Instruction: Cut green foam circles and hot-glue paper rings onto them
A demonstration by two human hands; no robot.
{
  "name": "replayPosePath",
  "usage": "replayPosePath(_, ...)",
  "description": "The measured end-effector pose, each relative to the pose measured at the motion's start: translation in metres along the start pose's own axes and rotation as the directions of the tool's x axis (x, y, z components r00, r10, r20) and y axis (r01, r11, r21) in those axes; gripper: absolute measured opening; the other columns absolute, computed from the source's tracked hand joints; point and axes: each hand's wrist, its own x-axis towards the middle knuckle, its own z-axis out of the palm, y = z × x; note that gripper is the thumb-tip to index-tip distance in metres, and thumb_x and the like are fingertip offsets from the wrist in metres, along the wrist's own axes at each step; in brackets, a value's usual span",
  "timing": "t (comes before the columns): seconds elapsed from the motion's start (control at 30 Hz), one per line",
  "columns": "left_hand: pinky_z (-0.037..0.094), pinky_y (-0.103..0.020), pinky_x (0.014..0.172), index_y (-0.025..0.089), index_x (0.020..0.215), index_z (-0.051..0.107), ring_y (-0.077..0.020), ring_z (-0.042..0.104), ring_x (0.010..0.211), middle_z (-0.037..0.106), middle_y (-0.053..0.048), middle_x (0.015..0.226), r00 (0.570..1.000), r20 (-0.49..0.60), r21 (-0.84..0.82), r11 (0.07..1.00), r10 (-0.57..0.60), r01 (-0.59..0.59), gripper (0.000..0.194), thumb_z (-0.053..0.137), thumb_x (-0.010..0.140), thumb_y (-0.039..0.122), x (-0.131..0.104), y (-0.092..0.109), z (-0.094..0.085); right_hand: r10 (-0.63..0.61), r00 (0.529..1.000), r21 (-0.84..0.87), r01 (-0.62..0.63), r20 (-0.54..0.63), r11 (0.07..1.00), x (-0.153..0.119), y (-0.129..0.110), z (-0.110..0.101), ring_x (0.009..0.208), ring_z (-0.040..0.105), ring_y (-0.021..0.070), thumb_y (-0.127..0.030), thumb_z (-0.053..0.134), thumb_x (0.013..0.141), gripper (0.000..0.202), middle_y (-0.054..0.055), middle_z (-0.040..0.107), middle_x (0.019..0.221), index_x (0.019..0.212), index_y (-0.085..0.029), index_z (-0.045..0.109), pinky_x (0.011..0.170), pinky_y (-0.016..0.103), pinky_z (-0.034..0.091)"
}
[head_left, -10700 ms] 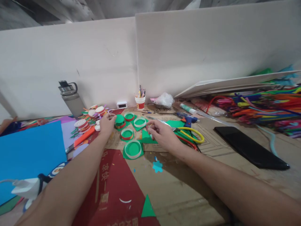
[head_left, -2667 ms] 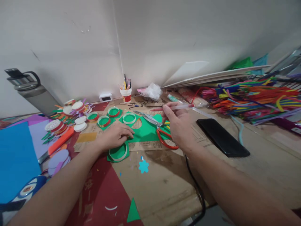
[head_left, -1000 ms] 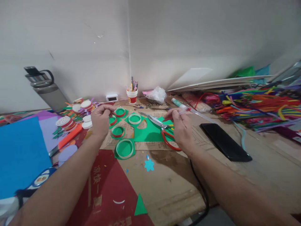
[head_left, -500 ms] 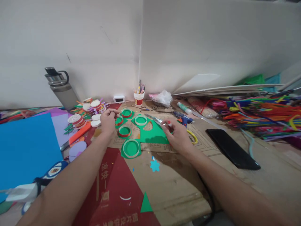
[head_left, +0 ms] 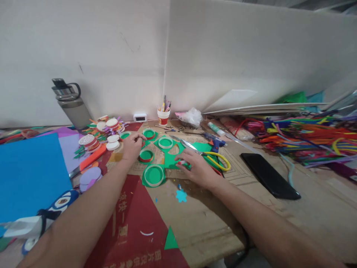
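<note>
My left hand (head_left: 132,146) is over the rings at the left of the brown cardboard, fingers bent together; whatever is between them is hidden. My right hand (head_left: 193,165) pinches a small white and red piece (head_left: 182,162) above a green sheet (head_left: 170,162). Scissors with yellow handles (head_left: 217,158) lie open just behind and right of that hand. Paper rings stand on green pieces: a white ring (head_left: 165,142), a large white ring (head_left: 154,175) and a red ring (head_left: 146,156).
At the left are a blue sheet (head_left: 30,171), an orange cutter (head_left: 93,157) and a bottle (head_left: 71,104). A pen cup (head_left: 163,116) stands near the wall. To the right lie a glue gun (head_left: 217,144), a black phone (head_left: 269,175) and many pipe cleaners (head_left: 301,137).
My right hand has moved left and nearer to me with the white and red piece. The scissors, previously at that hand, now lie beyond it. My left hand has shifted slightly right.
</note>
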Motion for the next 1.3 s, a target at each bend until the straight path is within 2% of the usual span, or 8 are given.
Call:
replayPosePath(0.17, 0.038, -0.027, 0.057, 0.02, 0.059, 0.064, -0.0154, 0.053, 0.059, 0.061, 0.001, 0.06, 0.999, 0.019, 0.042, 0.998, 0.037, -0.038, 0.021, 0.046, 0.067, 0.012, -0.001, 0.003, -0.001, -0.044, 0.998, 0.013, 0.043, 0.049, 0.999, -0.002, -0.004, 0.005, 0.088, 0.056, 0.018, -0.008, 0.054, 0.081, 0.024, 0.008, 0.057, 0.097, 0.101, -0.019, 0.061, 0.075, 0.03, 0.047)
replayPosePath(0.3, 0.039, -0.028, 0.058, 0.02, 0.061, 0.065, -0.0157, 0.053, 0.06, 0.06, 0.001, 0.061, 0.999, 0.035, 0.059, 0.998, 0.036, -0.038, 0.022, 0.046, 0.068, 0.012, -0.002, 0.003, -0.001, -0.044, 0.998, -0.009, 0.045, 0.034, 0.999, -0.002, -0.001, 0.008, 0.088, 0.055, 0.0181, -0.002, 0.051, 0.076, 0.031, 0.008, 0.057, 0.096, 0.1, -0.018, 0.061, 0.074, 0.03, 0.047)
replayPosePath(0.47, 0.039, -0.028, 0.06, 0.02, 0.06, 0.065, -0.0157, 0.054, 0.062, 0.062, 0.0, 0.063, 0.997, 0.031, 0.092, 0.994, 0.064, -0.067, 0.022, 0.046, 0.068, 0.012, -0.002, 0.004, -0.001, 0.059, 0.995, -0.057, -0.063, -0.08, 0.996, 0.0, 0.008, 0.005, 0.082, 0.055, 0.0181, -0.009, 0.052, 0.082, 0.018, 0.006, 0.057, 0.087, 0.092, -0.02, 0.062, 0.072, 0.031, 0.047)
replayPosePath(0.57, 0.039, -0.027, 0.058, 0.019, 0.061, 0.065, -0.0151, 0.054, 0.06, 0.062, 0.0, 0.062, 1.0, -0.008, 0.034, 0.999, 0.026, -0.025, 0.021, 0.046, 0.067, 0.013, -0.001, 0.003, 0.0, 0.11, 0.987, -0.078, -0.119, -0.118, 0.99, 0.0, 0.013, 0.002, 0.083, 0.055, 0.0188, -0.014, 0.052, 0.086, 0.013, 0.006, 0.057, 0.087, 0.09, -0.02, 0.063, 0.073, 0.032, 0.047)
replayPosePath(0.7, 0.038, -0.025, 0.053, 0.019, 0.063, 0.066, -0.0142, 0.053, 0.056, 0.061, 0.0, 0.06, 0.995, -0.073, -0.02, 0.997, -0.074, 0.072, 0.02, 0.046, 0.067, 0.015, 0.002, -0.002, 0.0, 0.11, 0.993, -0.112, -0.113, -0.034, 0.987, -0.002, 0.015, 0.004, 0.093, 0.055, 0.0221, -0.019, 0.057, 0.085, 0.019, 0.009, 0.058, 0.097, 0.103, -0.02, 0.063, 0.081, 0.038, 0.048)
replayPosePath(0.9, 0.038, -0.024, 0.052, 0.02, 0.064, 0.066, -0.0138, 0.054, 0.054, 0.06, 0.0, 0.058, 0.99, -0.106, -0.042, 0.995, -0.097, 0.093, 0.02, 0.046, 0.066, 0.015, 0.003, -0.007, -0.002, 0.079, 0.991, -0.222, -0.053, 0.11, 0.974, -0.003, 0.008, 0.015, 0.106, 0.052, 0.0276, -0.023, 0.064, 0.082, 0.036, 0.012, 0.059, 0.119, 0.117, -0.018, 0.061, 0.092, 0.045, 0.043)
replayPosePath(1.03, 0.039, -0.024, 0.051, 0.019, 0.063, 0.065, -0.0135, 0.053, 0.055, 0.06, 0.0, 0.059, 0.989, -0.092, -0.07, 0.991, -0.119, 0.112, 0.019, 0.046, 0.067, 0.015, 0.002, -0.006, -0.002, 0.097, 0.981, -0.234, -0.056, 0.169, 0.971, -0.001, 0.004, 0.017, 0.097, 0.054, 0.0257, -0.021, 0.064, 0.083, 0.031, 0.01, 0.065, 0.112, 0.113, -0.018, 0.064, 0.087, 0.042, 0.044)
replayPosePath(1.3, 0.037, -0.024, 0.051, 0.019, 0.063, 0.065, -0.0134, 0.052, 0.053, 0.056, 0.001, 0.055, 0.989, -0.084, -0.065, 0.991, -0.122, 0.116, 0.018, 0.047, 0.067, 0.015, 0.001, -0.004, -0.003, 0.1, 0.977, -0.297, -0.04, 0.19, 0.954, 0.002, -0.001, 0.015, 0.088, 0.055, 0.024, -0.018, 0.058, 0.085, 0.021, 0.009, 0.067, 0.097, 0.104, -0.017, 0.066, 0.079, 0.038, 0.044)
